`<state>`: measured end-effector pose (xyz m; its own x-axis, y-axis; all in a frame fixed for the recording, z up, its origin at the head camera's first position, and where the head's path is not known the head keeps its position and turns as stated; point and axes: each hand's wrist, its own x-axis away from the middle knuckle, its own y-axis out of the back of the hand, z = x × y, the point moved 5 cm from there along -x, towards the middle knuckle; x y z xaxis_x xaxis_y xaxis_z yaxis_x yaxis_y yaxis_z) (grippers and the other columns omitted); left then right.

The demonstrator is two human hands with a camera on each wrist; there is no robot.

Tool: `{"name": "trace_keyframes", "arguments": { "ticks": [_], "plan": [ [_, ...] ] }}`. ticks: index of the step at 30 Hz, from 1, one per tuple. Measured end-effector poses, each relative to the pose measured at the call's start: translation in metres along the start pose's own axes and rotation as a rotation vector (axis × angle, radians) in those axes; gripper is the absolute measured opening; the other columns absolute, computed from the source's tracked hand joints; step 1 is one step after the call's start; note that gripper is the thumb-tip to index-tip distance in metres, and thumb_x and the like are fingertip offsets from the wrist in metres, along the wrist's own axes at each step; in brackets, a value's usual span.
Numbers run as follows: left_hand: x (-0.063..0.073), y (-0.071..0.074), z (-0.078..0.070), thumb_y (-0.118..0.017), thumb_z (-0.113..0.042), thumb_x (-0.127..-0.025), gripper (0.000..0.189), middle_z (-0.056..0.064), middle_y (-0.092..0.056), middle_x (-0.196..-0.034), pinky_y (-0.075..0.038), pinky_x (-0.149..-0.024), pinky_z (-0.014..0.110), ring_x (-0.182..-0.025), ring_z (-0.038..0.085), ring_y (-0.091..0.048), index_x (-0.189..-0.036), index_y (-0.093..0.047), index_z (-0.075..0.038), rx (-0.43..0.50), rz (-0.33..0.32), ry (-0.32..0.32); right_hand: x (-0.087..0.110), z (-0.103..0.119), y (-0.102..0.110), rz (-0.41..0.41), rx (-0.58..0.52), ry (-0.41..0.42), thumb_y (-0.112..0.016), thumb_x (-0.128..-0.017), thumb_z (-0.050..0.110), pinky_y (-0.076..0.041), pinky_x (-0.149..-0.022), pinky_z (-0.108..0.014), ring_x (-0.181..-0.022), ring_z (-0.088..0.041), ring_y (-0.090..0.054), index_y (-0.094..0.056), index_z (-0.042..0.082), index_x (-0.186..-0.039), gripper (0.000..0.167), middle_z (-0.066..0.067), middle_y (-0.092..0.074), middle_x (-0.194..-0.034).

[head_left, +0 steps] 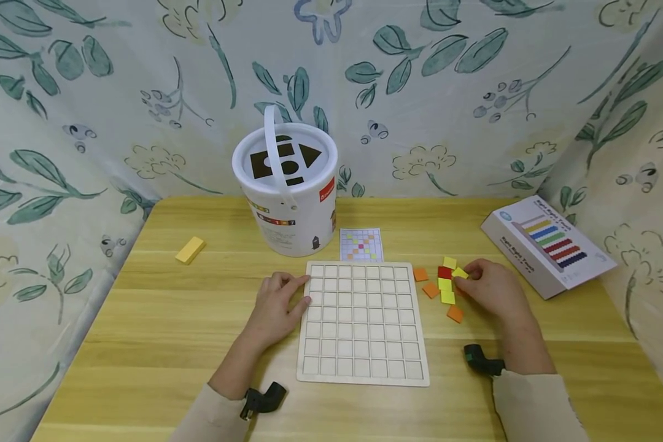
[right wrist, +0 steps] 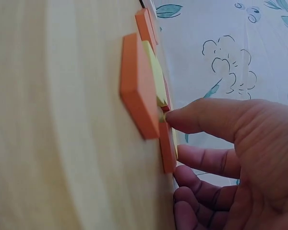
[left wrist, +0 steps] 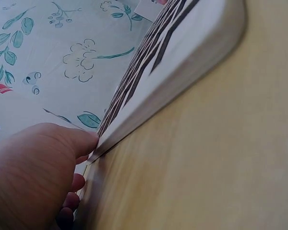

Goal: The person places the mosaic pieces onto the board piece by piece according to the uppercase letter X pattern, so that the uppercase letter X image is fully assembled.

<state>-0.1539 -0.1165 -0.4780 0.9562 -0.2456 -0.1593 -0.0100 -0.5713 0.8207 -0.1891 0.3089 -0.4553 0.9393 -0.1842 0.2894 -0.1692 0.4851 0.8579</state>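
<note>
A pale wooden grid board (head_left: 363, 377) lies flat on the table. My left hand (head_left: 274, 310) rests at its upper left edge, with the thumb (left wrist: 86, 143) and index fingertip touching the rim. To the right of the board, my right hand (head_left: 494, 288) pinches a yellow tile (head_left: 460, 273) between thumb (right wrist: 197, 117) and index finger. Around it lie several small square tiles: a red tile (head_left: 444, 272), yellow tiles (head_left: 447, 297) and orange tiles (head_left: 455, 314). In the right wrist view an orange tile (right wrist: 139, 91) sits nearest the camera; the pinched tile is mostly hidden there.
Behind the board are a printed pattern card (head_left: 361, 245) and a white lidded bucket (head_left: 295, 224) with its handle up. A yellow block (head_left: 190, 250) lies at the left. At the back right stands a white box (head_left: 530, 261). Patterned fabric (head_left: 436, 110) encloses the table.
</note>
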Motion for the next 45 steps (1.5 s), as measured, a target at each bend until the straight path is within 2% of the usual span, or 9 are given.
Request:
{"name": "trace_keyframes", "arguments": {
  "ticks": [8,15,23,29,36,41,45],
  "plan": [
    [0.000,0.001,-0.001,-0.069,-0.029,-0.096,0.044,0.013,-0.057,-0.123,-0.038,-0.093,0.043,-0.105,0.029,-0.047,-0.138,-0.065,-0.017,0.008,-0.016,-0.010,-0.001,0.001,-0.003,0.011,0.000,-0.022,-0.067,-0.094,0.037,-0.044,-0.078,-0.039,-0.095,-0.033,-0.053,-0.060,-0.001,-0.122,0.047,-0.021,-0.060,-0.111],
    [0.000,0.001,-0.002,-0.069,-0.029,-0.096,0.043,0.013,-0.057,-0.122,-0.038,-0.092,0.043,-0.103,0.029,-0.047,-0.137,-0.065,-0.017,0.008,-0.017,-0.011,0.002,0.010,0.001,0.006,0.000,0.006,-0.068,-0.095,0.038,-0.048,-0.083,-0.043,-0.097,-0.033,-0.053,-0.059,0.000,-0.125,0.050,-0.021,-0.061,-0.115],
    [0.001,0.002,-0.002,-0.069,-0.028,-0.096,0.043,0.013,-0.057,-0.122,-0.038,-0.092,0.043,-0.103,0.029,-0.047,-0.137,-0.065,-0.017,0.009,-0.021,-0.010,0.017,0.048,0.006,-0.020,-0.014,0.163,-0.070,-0.095,0.039,-0.054,-0.085,-0.044,-0.098,-0.030,-0.061,-0.062,0.002,-0.123,0.047,-0.018,-0.068,-0.112],
    [0.001,0.001,-0.001,-0.069,-0.029,-0.096,0.043,0.013,-0.057,-0.122,-0.038,-0.092,0.043,-0.104,0.029,-0.047,-0.138,-0.065,-0.017,0.007,-0.018,-0.004,0.030,0.080,0.003,0.002,-0.082,0.252,-0.071,-0.095,0.034,-0.053,-0.092,-0.046,-0.104,-0.030,-0.059,-0.064,0.007,-0.127,0.042,-0.014,-0.067,-0.116],
    [0.001,0.002,-0.001,-0.069,-0.029,-0.096,0.043,0.012,-0.056,-0.121,-0.038,-0.092,0.042,-0.103,0.029,-0.047,-0.138,-0.065,-0.017,0.014,-0.021,-0.004,0.038,0.116,-0.009,0.019,-0.130,0.382,-0.074,-0.094,0.026,-0.055,-0.095,-0.048,-0.107,-0.029,-0.065,-0.069,0.006,-0.124,0.036,-0.012,-0.071,-0.117],
    [0.001,0.001,0.000,-0.069,-0.029,-0.096,0.043,0.012,-0.056,-0.122,-0.038,-0.092,0.043,-0.104,0.028,-0.047,-0.138,-0.065,-0.018,0.018,-0.023,0.000,0.038,0.137,-0.022,0.048,-0.136,0.469,-0.077,-0.092,0.023,-0.055,-0.092,-0.046,-0.101,-0.026,-0.064,-0.072,0.007,-0.118,0.031,-0.009,-0.072,-0.111],
    [0.001,0.001,0.000,-0.070,-0.030,-0.096,0.044,0.012,-0.057,-0.123,-0.038,-0.092,0.042,-0.104,0.028,-0.046,-0.138,-0.065,-0.018,0.014,-0.022,0.003,0.041,0.154,-0.034,0.084,-0.105,0.514,-0.077,-0.091,0.024,-0.057,-0.086,-0.040,-0.094,-0.021,-0.064,-0.073,0.010,-0.115,0.027,-0.004,-0.072,-0.101]
  ]
}}
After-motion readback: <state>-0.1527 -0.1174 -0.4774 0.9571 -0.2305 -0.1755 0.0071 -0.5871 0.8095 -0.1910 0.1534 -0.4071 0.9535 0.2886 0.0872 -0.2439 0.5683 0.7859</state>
